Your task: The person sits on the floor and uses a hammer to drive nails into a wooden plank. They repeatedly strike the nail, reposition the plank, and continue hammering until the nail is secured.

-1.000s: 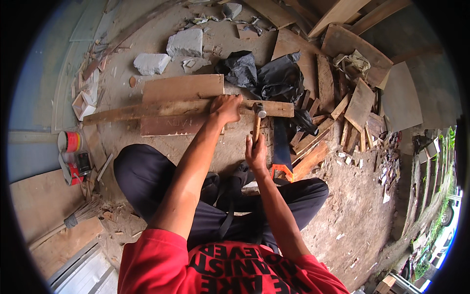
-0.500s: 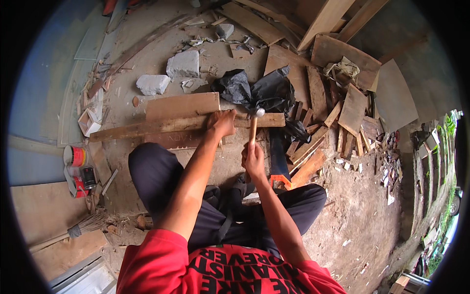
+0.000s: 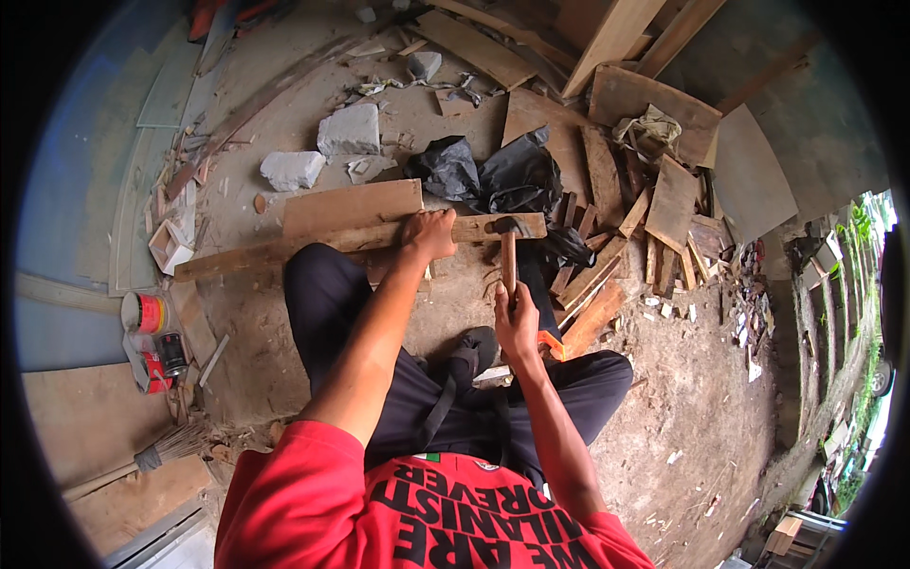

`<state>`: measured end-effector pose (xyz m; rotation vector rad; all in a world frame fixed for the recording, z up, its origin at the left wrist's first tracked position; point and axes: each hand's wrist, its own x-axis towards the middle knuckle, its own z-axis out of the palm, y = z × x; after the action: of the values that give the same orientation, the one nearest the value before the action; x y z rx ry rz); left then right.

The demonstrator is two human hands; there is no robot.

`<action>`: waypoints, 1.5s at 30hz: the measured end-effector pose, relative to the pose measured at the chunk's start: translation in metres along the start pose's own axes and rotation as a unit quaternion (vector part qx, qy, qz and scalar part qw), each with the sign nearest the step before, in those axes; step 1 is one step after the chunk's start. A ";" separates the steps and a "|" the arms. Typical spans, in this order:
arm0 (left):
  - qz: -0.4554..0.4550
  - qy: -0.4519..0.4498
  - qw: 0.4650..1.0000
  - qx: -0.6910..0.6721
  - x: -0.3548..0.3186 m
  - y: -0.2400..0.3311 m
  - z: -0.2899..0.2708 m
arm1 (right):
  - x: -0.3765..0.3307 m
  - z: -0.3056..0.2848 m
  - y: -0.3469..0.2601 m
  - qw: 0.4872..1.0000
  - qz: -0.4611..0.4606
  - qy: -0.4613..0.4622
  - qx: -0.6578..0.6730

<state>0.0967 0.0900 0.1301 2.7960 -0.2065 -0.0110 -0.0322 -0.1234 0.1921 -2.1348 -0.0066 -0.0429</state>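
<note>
Well to the left of the left hand point(image 3: 431, 235), the narrow plank point(image 3: 374, 237) runs out past the knee point(image 3: 320, 275) as a long tail. That tail looks to be the weak point: with one hand as the only visible hold, a hard knock at the other end could make the wood swing or hop. Just beyond the left hand lies a wide board point(image 3: 353, 206), partly under the plank by the look of it, and if it rocks, the plank may tip too.

The left hand is curled down over the plank; whether it also pinches anything small, I cannot tell. Just to its right is the hammer point(image 3: 509, 263), its head over the plank's right end — touching or slightly above, I can't say. A glancing blow there might catch the left hand's knuckles.

The right hand point(image 3: 518, 325) is wrapped round the handle, nearer the body. Close beside it lies a saw point(image 3: 537, 292) — a wide, careless return swing could brush it, or the offcuts point(image 3: 595, 308) further right.
</note>
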 end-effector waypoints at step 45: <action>-0.026 -0.019 0.999 0.002 0.000 -0.007 0.001 | 0.044 -0.015 -0.097 0.984 -0.177 0.000 -0.021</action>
<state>0.0977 0.0958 0.1269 2.8060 -0.1423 -0.0778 0.0088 -0.0847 0.2832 -2.1526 -0.3896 -0.2536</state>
